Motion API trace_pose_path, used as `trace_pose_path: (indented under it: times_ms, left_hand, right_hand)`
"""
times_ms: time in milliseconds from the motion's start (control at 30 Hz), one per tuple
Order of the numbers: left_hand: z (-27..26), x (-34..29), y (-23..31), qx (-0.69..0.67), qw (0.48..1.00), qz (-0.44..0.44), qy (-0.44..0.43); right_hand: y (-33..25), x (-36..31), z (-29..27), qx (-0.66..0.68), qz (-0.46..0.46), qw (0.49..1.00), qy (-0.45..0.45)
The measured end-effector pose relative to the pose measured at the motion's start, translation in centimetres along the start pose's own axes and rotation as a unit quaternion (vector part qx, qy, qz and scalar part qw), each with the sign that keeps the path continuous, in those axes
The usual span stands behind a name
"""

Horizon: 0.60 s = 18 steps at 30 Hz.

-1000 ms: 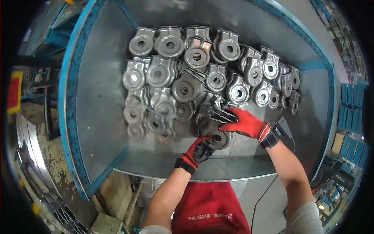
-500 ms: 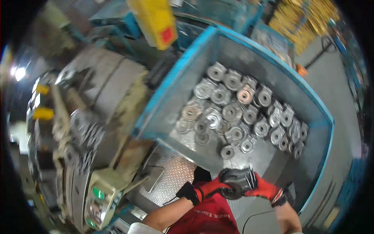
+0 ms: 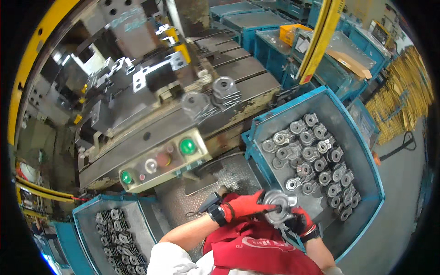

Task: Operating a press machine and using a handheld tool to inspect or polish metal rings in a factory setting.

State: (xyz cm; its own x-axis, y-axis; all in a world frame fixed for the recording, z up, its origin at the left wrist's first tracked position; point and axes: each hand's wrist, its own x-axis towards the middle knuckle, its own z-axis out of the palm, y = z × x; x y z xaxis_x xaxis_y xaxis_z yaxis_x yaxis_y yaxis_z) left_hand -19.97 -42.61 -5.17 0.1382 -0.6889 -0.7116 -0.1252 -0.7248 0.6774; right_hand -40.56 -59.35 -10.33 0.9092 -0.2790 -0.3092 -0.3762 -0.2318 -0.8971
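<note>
Both hands wear red gloves with black cuffs. Between them is a round grey metal casting (image 3: 277, 205) with a hole in its middle and a short lug, held in front of my red apron. My left hand (image 3: 245, 206) grips its left side, fingers reaching across the face. My right hand (image 3: 302, 221) closes on its lower right edge; some of those fingers are hidden. Whether more than one casting is in the grip I cannot tell. Just beyond my right hand, similar castings (image 3: 310, 153) sit in rows inside a blue-rimmed metal bin (image 3: 362, 123).
Ahead on the left is a press bed (image 3: 247, 75) with stacked castings (image 3: 224, 87) at its edge. A control box (image 3: 162, 161) with green buttons juts toward me. Another blue bin (image 3: 144, 220) of castings stands lower left. A yellow post (image 3: 321, 41) rises behind the right bin.
My view has swung left, bringing the press bed, control box and left bin into sight. The held casting has turned from its dark side to show its round face; both hands still hold it.
</note>
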Motion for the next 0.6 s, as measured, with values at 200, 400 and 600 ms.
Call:
trace_pose_path:
  times_ms: [200, 400, 600]
  left_hand:
    - [-5.3, -4.7, -4.2, -0.289, 0.904, 0.255, 0.184]
    - [-13.8, -8.4, -13.7, -0.515, 0.767, 0.237, 0.301]
    - [-20.2, -11.9, -19.6, -0.573, 0.727, 0.253, 0.28]
  right_hand:
    - [-5.8, 8.4, 5.9, 0.588, 0.156, 0.793, -0.037]
    - [-13.8, 18.3, 15.6, 0.603, 0.126, 0.779, -0.115]
    - [-17.3, 27.3, 25.1, 0.677, 0.085, 0.722, -0.11]
